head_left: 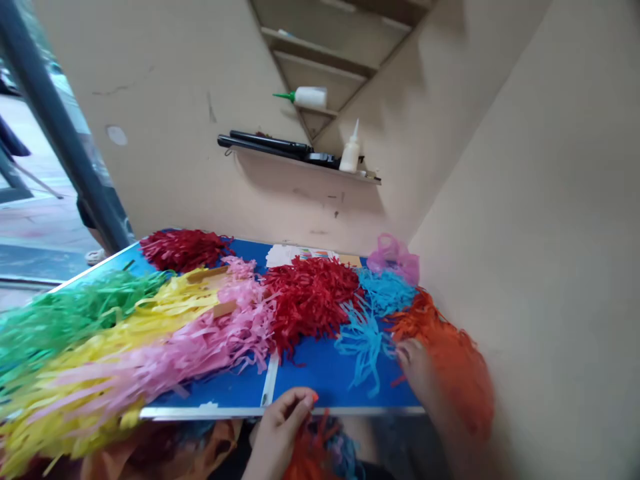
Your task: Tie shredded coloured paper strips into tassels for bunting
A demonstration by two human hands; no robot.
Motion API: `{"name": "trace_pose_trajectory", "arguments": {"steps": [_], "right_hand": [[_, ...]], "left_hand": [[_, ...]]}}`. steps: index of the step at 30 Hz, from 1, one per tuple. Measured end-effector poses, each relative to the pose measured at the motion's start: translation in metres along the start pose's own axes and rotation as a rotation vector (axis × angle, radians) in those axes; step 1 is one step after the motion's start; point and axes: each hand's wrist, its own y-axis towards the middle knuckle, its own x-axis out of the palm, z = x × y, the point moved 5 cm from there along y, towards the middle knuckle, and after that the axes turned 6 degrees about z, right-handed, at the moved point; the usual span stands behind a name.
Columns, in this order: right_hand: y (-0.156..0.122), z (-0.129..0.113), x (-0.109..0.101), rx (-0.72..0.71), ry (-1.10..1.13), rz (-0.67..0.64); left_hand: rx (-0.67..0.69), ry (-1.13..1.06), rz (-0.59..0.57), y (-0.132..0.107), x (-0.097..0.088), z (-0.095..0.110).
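Note:
Near the table's front edge, my left hand [287, 427] pinches an orange paper tassel [315, 397] between thumb and forefinger; only a small orange tip shows. Below that hand, orange fringe [307, 453] hangs over my lap. My right hand [415, 365] is at the right of the table, between a light blue paper tassel [364, 337] and a heap of orange paper tassels [453, 357]. Its fingers are curled together, and what they grip is hidden and partly blurred. More light blue tassels [387, 292] lie behind the loose one.
Red [315, 293], pink [200, 343], yellow [100, 373] and green [85, 310] tassel heaps cover the blue table [320, 373]. Another red heap [185, 249] and a pink plastic bag [395, 257] lie at the back. A wall shelf [310, 160] holds a glue bottle [351, 152]. Walls border the back and right.

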Motion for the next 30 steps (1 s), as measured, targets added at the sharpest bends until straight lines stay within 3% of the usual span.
{"name": "trace_pose_trajectory", "arguments": {"steps": [3,9,14,19,23,26,30], "right_hand": [[-0.019,-0.02,0.005,0.056,0.253,-0.044],[-0.096,-0.092,0.07,0.324,0.8,-0.32],[-0.12,-0.122,0.094,0.313,1.001,-0.375],[-0.122,-0.122,0.099,0.325,1.049,-0.45],[-0.121,-0.124,0.102,0.32,0.999,-0.479],[-0.12,-0.127,0.096,0.229,0.915,-0.414],[-0.119,-0.132,0.083,-0.008,0.718,-0.299]], "left_hand": [[0.03,0.02,-0.017,-0.002,0.002,0.0],[0.127,0.098,0.052,-0.01,-0.001,0.006],[0.317,0.271,0.031,-0.017,-0.009,0.022],[0.51,0.383,0.098,-0.022,-0.017,0.025],[0.735,0.521,0.046,-0.026,-0.016,0.028],[0.82,0.656,-0.03,-0.028,-0.014,0.031],[0.804,0.693,-0.116,-0.03,-0.012,0.031]]}}
